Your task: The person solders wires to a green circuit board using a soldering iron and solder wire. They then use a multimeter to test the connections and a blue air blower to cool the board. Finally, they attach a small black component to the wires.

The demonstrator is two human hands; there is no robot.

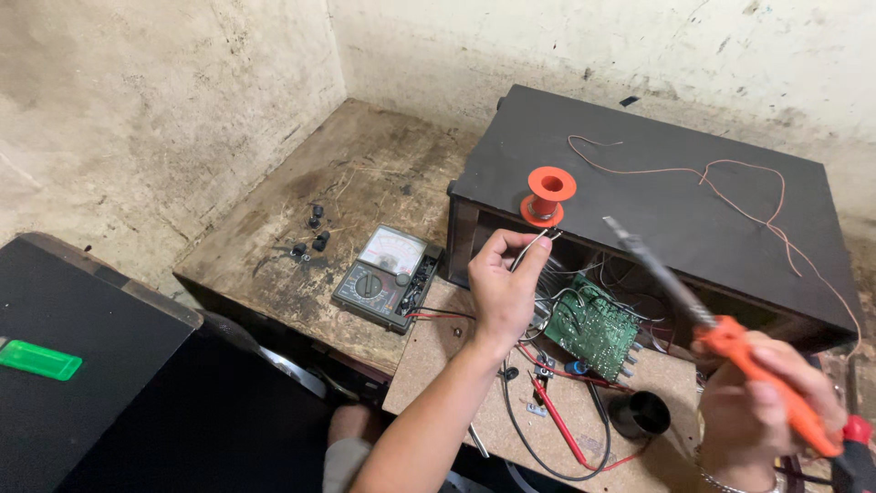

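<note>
Left grip: my left hand (500, 283) pinches a strand of solder wire (532, 245), fingers together on it, at 6 o'clock from the orange spool (547, 195).
Right grip: my right hand (757, 402) is clamped on the orange-handled soldering iron (693, 306), tip pointing to 10 o'clock.
Below: green circuit board (593, 327) on the worktop (438, 356).
Risk: I judge the hot tip could touch my left fingers or the loose wires (566, 297).

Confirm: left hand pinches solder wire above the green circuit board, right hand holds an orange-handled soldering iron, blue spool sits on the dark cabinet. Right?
Wrong on one point: in the head view the spool on the dark cabinet is orange-red, not blue. The left hand, solder wire, green circuit board, right hand and orange-handled soldering iron are as stated.
</note>
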